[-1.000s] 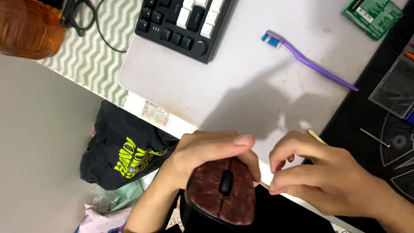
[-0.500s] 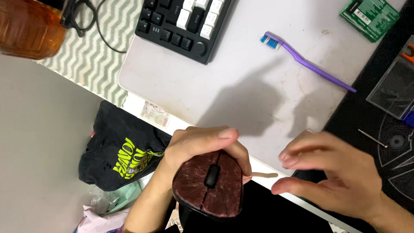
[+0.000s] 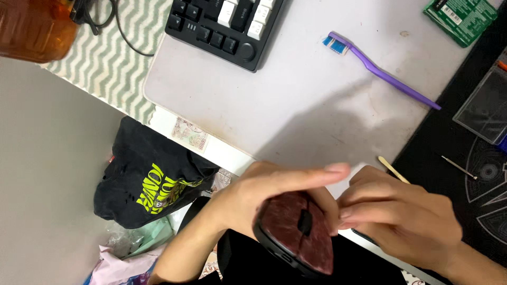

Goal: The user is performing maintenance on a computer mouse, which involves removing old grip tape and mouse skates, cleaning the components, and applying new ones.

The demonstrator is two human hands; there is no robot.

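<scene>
Two hands over tabletop (image 3: pixel 296 105) edge: left hand (image 3: pixel 264 195) clenched around dark red mouse (image 3: pixel 296 232), right hand (image 3: pixel 406 216) pinching thin wooden stick (image 3: pixel 392 169) at mouse side. Best kept steady, stick angled gently.

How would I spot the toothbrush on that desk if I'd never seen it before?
Start at the black keyboard at the top of the pale grey mat. Just to its right lies the toothbrush, slanting down toward the mat's dark edge. It alone is purple, long and thin, with blue-and-white bristles.
</scene>
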